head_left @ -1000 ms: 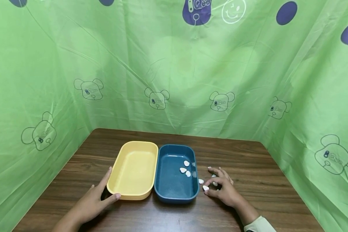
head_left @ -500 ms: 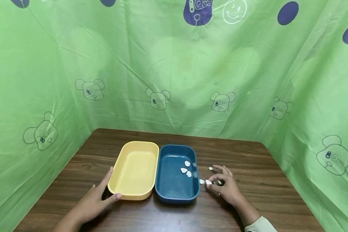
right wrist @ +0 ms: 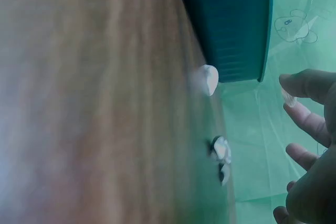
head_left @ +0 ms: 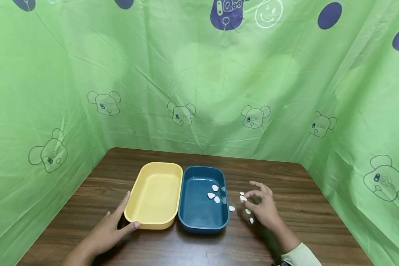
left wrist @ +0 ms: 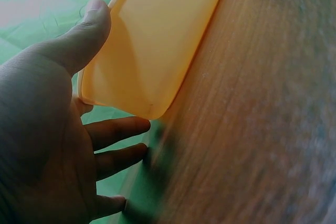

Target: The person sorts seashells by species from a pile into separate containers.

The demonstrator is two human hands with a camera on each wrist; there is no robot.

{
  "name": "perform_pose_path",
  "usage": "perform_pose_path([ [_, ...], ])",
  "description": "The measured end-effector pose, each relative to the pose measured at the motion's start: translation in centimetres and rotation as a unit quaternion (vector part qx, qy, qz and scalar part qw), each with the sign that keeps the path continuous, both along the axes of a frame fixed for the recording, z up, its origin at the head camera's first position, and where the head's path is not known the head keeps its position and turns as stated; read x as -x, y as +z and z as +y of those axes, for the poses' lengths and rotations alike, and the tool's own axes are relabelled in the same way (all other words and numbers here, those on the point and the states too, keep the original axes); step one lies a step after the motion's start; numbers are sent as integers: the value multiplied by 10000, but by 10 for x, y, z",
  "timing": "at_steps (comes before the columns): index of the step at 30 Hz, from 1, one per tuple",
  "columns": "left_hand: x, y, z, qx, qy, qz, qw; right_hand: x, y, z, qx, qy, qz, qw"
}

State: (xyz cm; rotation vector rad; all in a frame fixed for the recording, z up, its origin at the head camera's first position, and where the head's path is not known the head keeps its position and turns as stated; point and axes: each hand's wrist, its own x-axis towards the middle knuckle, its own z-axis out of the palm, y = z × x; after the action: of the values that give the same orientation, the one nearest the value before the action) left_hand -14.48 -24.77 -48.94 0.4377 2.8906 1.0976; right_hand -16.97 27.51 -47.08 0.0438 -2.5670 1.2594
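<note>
Between the thumb and index finger of my right hand is a pinched white shell. Below and around that hand, other small shells lie on the wood: one beside the blue tray, others nearer the palm and one farther back. Three white shells lie inside the blue tray. My left hand, fingers spread, touches the near-left corner of the yellow tray.
The two trays stand side by side on a brown wooden table. A green curtain with printed animal heads surrounds the table at the back and sides.
My right hand has moved back and slightly right with the pinched shell, uncovering shells on the table. The left hand stays at the yellow tray.
</note>
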Motion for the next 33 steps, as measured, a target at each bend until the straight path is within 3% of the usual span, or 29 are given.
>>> perform_pose_path([
  [15, -1, 1, 2, -7, 22, -47, 10000, 8, 26, -23, 403, 23, -118, 9991],
  [24, -1, 1, 1, -13, 8, 14, 10000, 15, 31, -45, 670, 156, -249, 9973],
  [33, -2, 0, 0, 21, 34, -40, 10000, 17, 33, -60, 579, 362, -235, 9974],
])
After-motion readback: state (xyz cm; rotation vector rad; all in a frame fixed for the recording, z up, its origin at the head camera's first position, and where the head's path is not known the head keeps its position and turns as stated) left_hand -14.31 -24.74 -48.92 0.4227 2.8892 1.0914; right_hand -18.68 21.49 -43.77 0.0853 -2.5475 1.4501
